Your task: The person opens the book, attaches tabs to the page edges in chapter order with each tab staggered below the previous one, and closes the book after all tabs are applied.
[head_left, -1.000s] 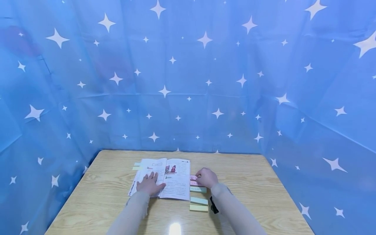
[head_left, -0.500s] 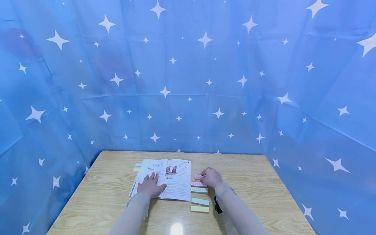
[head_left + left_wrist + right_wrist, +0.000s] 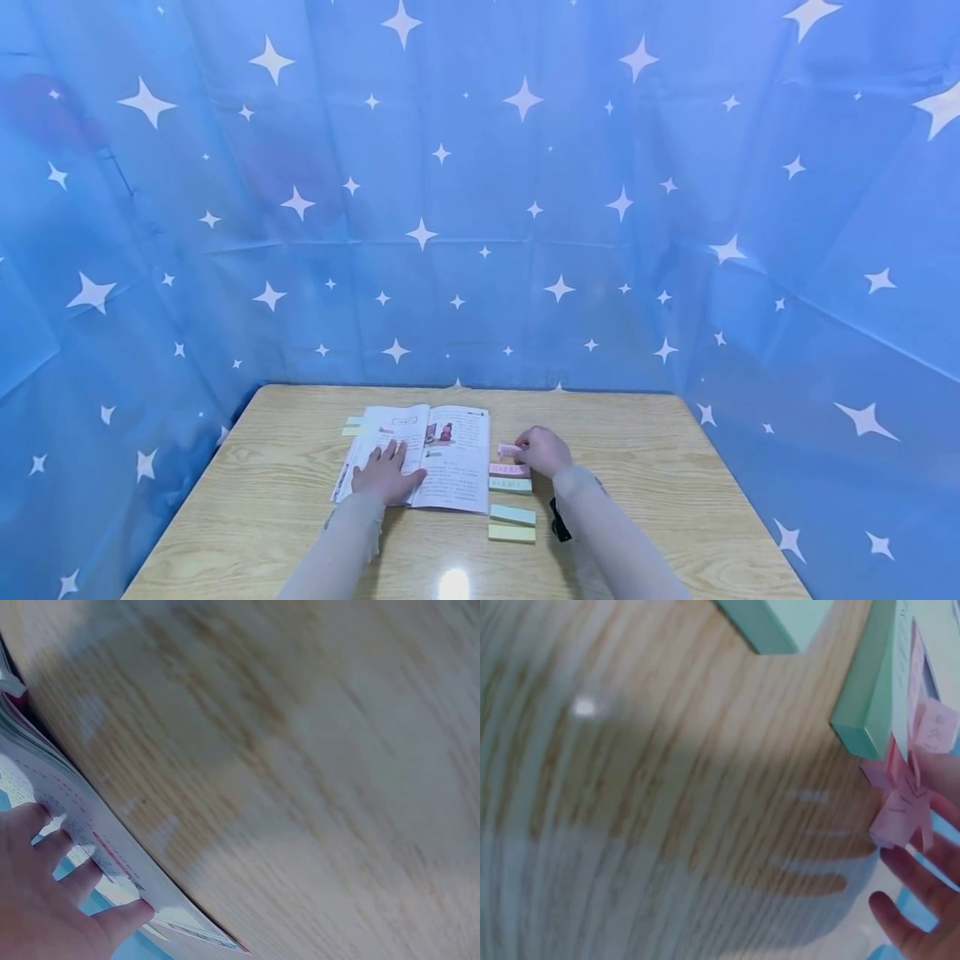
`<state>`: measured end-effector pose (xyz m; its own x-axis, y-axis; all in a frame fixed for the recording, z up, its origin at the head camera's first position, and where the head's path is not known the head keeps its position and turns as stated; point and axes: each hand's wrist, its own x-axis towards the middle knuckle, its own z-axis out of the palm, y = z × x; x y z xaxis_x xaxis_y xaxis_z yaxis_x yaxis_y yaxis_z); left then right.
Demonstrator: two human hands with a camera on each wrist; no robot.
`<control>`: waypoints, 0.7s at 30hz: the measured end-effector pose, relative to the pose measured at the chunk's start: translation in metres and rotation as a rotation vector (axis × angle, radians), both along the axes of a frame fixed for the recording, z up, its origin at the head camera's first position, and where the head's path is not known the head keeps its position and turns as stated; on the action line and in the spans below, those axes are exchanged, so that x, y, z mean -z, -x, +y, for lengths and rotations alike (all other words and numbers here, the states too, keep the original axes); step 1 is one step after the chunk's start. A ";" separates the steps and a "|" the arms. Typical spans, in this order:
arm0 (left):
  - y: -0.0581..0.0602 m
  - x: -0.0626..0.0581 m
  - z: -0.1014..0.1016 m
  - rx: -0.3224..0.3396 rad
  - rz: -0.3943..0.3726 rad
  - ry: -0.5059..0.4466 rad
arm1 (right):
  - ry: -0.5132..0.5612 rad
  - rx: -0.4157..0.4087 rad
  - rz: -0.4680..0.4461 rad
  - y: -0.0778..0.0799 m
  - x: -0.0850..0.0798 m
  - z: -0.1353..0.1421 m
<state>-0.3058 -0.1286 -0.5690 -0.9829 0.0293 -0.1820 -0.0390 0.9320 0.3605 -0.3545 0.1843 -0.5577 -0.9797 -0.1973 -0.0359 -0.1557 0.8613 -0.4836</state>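
Right hand (image 3: 546, 452) pinches a pink note (image 3: 507, 450), now right of the open book (image 3: 453, 483), just beyond the pink pad (image 3: 502, 469). A second ago it met the page edge; the gap suggests freer handling. Left hand (image 3: 384, 477), gripping nothing, rests spread on the left page, unchanged.

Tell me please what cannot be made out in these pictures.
Open book, head view: most print too small to read.
Left page, head view: partly under the left hand.
Pink note, head view: right end behind the right hand.
Black object, head view: too small to identify.
Right hand, right wrist view: cut by the right edge.
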 end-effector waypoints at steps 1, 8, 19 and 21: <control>0.000 0.000 0.000 0.000 0.003 0.001 | 0.005 -0.002 -0.009 0.001 0.000 0.000; 0.000 0.001 -0.001 -0.001 0.011 -0.009 | 0.011 -0.010 -0.065 0.006 -0.001 0.001; 0.000 0.001 0.000 -0.004 0.006 -0.015 | 0.016 -0.046 -0.014 0.006 -0.002 0.000; -0.001 0.000 0.000 -0.005 0.006 -0.012 | 0.017 -0.087 0.028 0.005 -0.002 -0.001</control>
